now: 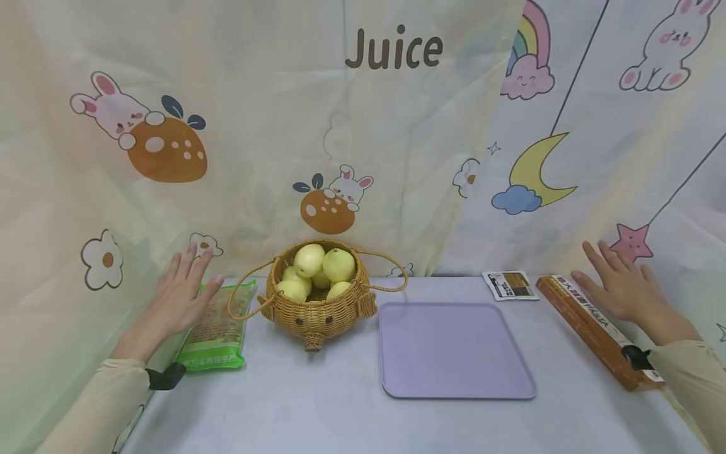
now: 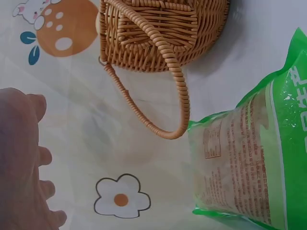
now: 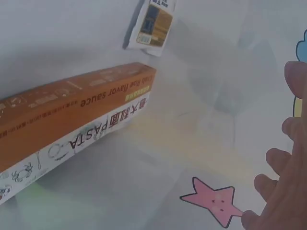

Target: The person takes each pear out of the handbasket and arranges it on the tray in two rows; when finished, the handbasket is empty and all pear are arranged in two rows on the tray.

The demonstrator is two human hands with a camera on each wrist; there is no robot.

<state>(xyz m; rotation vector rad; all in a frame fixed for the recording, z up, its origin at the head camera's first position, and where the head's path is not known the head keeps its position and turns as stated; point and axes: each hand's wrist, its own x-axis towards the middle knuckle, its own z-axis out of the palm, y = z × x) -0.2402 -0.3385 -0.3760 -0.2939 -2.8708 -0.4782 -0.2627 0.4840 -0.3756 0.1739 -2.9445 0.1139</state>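
My left hand [image 1: 180,296] is held up with fingers spread, above a green and clear plastic food packet [image 1: 212,334]. In the left wrist view that packet [image 2: 240,158] lies to the right of the fingers, and nothing is in the hand. My right hand [image 1: 624,287] is raised too, fingers straight and apart, over a long brown pasta box [image 1: 595,334]. The right wrist view shows the box [image 3: 81,110] printed "PASTA", away from the fingertips [image 3: 277,160]. Between the hands stands a wicker basket [image 1: 317,318] with an animal face, holding several pale green round fruits [image 1: 338,265].
A flat lilac tray [image 1: 454,350] lies right of the basket on the white table [image 1: 295,410]. Behind it, near the back edge, is a small white and brown sachet [image 1: 510,285]. Printed cloth [image 1: 255,113] hangs at the back and sides. The basket's handles [image 1: 397,261] stick out sideways.
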